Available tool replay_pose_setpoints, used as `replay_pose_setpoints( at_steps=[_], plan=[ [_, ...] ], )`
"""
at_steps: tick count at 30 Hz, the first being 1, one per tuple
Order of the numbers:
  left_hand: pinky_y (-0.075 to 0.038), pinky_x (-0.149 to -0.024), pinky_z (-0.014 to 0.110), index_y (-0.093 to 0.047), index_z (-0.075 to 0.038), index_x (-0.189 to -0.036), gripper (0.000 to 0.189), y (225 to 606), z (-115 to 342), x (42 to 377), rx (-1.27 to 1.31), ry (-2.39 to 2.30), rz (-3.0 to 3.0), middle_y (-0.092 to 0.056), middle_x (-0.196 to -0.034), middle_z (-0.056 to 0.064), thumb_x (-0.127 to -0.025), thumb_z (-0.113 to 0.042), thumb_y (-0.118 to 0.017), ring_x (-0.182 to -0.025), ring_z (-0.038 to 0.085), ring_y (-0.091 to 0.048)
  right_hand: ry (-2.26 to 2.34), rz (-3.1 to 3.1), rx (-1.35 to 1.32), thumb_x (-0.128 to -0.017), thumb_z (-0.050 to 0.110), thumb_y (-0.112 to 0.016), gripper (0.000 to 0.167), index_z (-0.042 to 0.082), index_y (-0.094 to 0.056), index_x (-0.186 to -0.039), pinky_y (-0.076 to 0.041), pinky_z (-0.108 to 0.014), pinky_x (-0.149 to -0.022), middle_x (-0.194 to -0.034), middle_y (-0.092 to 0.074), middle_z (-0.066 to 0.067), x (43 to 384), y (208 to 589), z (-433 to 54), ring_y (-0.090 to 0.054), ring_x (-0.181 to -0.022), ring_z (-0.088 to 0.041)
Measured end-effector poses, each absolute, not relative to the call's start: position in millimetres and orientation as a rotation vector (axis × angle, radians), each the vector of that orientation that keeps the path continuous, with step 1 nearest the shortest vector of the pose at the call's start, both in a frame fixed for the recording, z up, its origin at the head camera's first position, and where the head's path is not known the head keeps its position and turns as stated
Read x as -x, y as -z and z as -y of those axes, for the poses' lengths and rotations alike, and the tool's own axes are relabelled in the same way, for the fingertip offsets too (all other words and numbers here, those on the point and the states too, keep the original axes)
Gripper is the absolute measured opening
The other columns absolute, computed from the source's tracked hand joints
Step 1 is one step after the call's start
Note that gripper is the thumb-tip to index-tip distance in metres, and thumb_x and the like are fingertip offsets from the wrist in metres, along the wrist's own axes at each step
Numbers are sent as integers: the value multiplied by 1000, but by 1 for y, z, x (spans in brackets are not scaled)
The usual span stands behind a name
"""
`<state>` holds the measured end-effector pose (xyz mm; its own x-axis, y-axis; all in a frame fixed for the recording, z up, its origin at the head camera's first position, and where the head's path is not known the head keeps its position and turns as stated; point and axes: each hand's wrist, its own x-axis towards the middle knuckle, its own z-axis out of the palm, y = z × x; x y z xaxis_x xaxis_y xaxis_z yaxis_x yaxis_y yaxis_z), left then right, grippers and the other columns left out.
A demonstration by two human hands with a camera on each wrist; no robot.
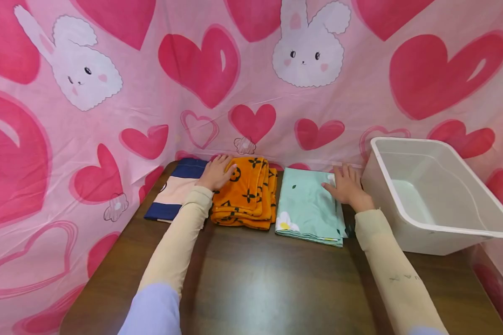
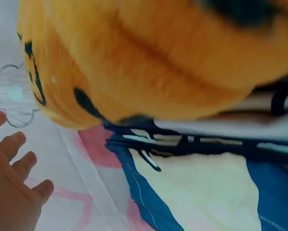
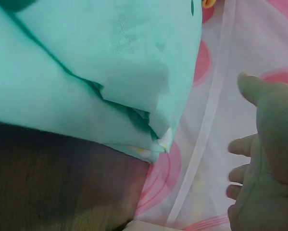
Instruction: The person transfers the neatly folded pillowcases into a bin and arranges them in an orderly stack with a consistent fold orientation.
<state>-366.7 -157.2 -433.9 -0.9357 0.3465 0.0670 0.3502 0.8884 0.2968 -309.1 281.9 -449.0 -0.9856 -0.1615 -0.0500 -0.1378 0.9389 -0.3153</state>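
Observation:
An orange folded blanket (image 1: 247,186) with dark flower motifs lies in the middle of a row on the table. My left hand (image 1: 215,174) is over its left edge, fingers spread and extended. Left of it, partly behind that forearm, is a folded navy-and-cream cloth (image 1: 173,190). To the right lies a mint-green folded cloth (image 1: 303,200) with white flowers. My right hand (image 1: 350,188) is at its right edge with straight, parted fingers and holds nothing. In the right wrist view, the mint cloth's layered corner (image 3: 148,120) faces the right hand (image 3: 266,149).
A white plastic bin (image 1: 423,239) stands at the right end of the table, close beside my right hand. Dark brown wood tabletop (image 1: 268,279) extends toward me. Pink heart-and-rabbit fabric (image 1: 251,93) hangs behind and along the left side.

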Motion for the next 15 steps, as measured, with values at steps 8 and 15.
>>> replay_pose_setpoints(
  at_steps=[8, 15],
  plan=[
    [-23, -120, 57, -40, -3, -154, 57, 426, 137, 347, 727, 533, 2950, -40, -159, 17, -107, -32, -49, -150, 37, -31, 367, -3009, 262, -99, 40, -58, 81, -13, -28, -151, -10, -70, -116, -153, -26, -40, 296, 445, -280, -17, -141, -58],
    [-31, -119, 48, -51, -1, -146, 50, 432, 114, 321, 882, 633, 2906, -53, -149, 18, -103, -23, -59, -141, 35, -45, 294, -3016, 256, -99, 35, -61, 68, -15, -42, -142, -27, -68, -111, -138, -47, -39, 281, 459, -278, -38, -126, -55]
  ],
)
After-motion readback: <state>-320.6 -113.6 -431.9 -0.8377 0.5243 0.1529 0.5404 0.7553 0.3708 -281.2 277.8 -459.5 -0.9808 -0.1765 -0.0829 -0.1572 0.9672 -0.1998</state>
